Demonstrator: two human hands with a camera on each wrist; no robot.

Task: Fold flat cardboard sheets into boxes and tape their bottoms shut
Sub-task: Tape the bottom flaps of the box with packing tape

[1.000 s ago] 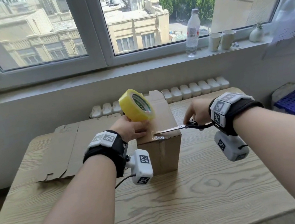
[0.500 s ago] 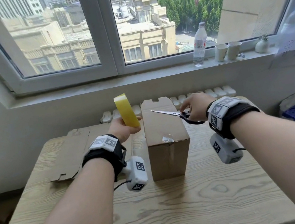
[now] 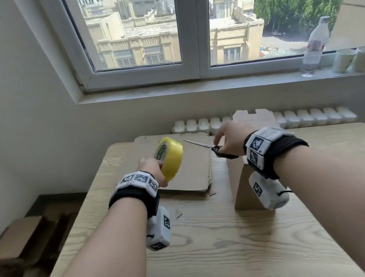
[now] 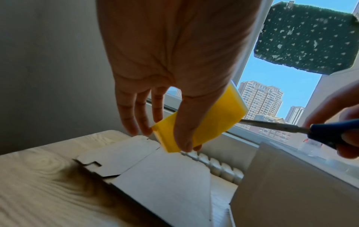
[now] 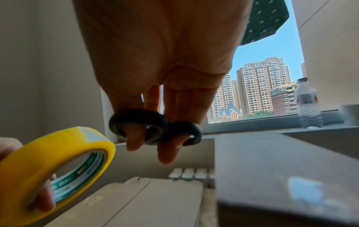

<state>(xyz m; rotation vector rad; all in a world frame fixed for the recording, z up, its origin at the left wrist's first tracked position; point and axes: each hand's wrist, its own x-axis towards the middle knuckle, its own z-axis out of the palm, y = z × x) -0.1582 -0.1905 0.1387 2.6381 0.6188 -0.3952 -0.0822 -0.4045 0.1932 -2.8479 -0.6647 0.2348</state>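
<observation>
Now both hands off box (image 3: 242, 191), lifted left over flat sheets (image 3: 190, 173): left hand (image 3: 152, 168) grips tape roll (image 3: 170, 157), right hand (image 3: 230, 139) holds scissors (image 3: 205, 147), blades closed. Tape strip cut; box bottom likely sealed.

Bare forearms, no sleeves. Left wrist band (image 3: 134, 190) — black fabric strap topped with a row of white blocks bearing black square-patterned markers. Left wrist camera (image 3: 159, 231) beneath: white rounded housing, same markers on its side and end, thin dark cable at its base. Right wrist band (image 3: 269, 147) — matching black strap and marker blocks. Right wrist camera (image 3: 267, 190): white, marker-tagged, short black cable.
</observation>
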